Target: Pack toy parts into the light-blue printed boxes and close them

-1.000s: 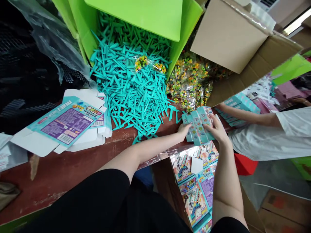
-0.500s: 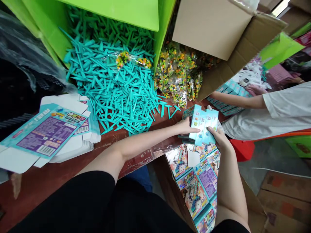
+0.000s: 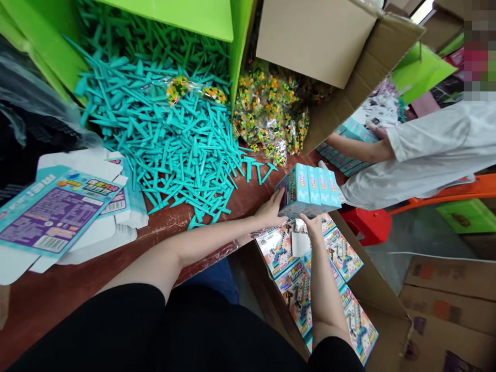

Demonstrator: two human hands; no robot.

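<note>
While left hand point(image 3: 271, 209) and right hand point(image 3: 312, 225) grip teal cartons point(image 3: 308, 191), long axis crosswise, end facing left

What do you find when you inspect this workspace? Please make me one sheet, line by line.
surface: worn reddish-brown tabletop
job's things: stack of light-blue cardboard boxes; heap of teal plastic sword-shaped pieces; clear plastic bags of small orange-green pieces
clutter: flat blue-and-white cardboard box blanks
hands: left hand against the stack's left side; right hand with fingers at its near edge
cables: thin white line on the floor, perhaps a cable
surroundings: co-worker's white sleeve; red plastic stool; open brown cardboard carton holding printed boxes
</note>
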